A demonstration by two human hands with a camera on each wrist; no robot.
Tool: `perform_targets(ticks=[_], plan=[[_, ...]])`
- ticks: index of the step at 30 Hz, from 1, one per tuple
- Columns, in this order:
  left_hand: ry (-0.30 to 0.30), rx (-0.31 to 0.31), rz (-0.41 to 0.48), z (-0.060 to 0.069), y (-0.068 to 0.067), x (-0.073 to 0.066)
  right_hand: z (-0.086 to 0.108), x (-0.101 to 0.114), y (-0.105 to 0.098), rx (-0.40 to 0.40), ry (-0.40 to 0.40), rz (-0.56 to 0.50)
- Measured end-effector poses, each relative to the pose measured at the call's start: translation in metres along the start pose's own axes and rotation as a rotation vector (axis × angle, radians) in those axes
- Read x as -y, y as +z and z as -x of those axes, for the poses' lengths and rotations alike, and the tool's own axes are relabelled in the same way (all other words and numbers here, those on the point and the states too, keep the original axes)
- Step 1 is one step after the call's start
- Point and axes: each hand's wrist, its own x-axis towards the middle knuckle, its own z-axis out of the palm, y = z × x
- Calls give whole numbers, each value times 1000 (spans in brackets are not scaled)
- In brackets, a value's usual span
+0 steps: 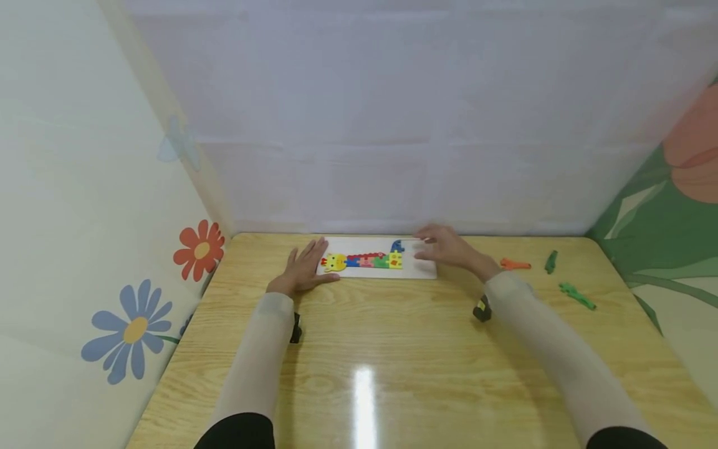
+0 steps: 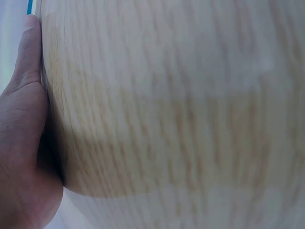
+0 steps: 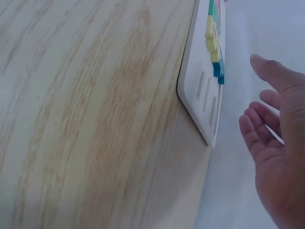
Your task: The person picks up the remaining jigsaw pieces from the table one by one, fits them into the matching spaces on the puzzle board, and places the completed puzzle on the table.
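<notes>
A white puzzle board (image 1: 421,269) lies flat at the far side of the table, with colourful giraffe pieces in it. The yellow giraffe head (image 1: 336,262) is at its left end, and a dark blue piece (image 1: 397,246) stands up from the yellow piece (image 1: 395,260) at the body's right end. My left hand (image 1: 303,269) rests with spread fingers against the board's left end. Over the right end hovers my right hand (image 1: 449,248), fingers loosely bent, holding nothing. Narrow recesses show in the board (image 3: 193,81) in the right wrist view.
Right of my right hand lie an orange piece (image 1: 515,264), a dark green piece (image 1: 551,262) and a bright green piece (image 1: 578,296). A white curtain-like wall (image 1: 359,156) stands right behind the wooden table (image 1: 381,337).
</notes>
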Motion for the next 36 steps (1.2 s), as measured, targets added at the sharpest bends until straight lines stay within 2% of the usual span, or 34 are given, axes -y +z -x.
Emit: perform_targets(ticks=[7,17,29,36], plan=[[-2,-1,-19,-1,3,1,10,2,-8,2,8,-41],[-11,-1,-43,4,-2,-6,25,0,-15,-41,-44,-4],[-25,11,-54,2,-2,-3,47,3,-29,2,77,70],[-18,6,-54,2,-2,-3,62,0,-35,-9,93,127]])
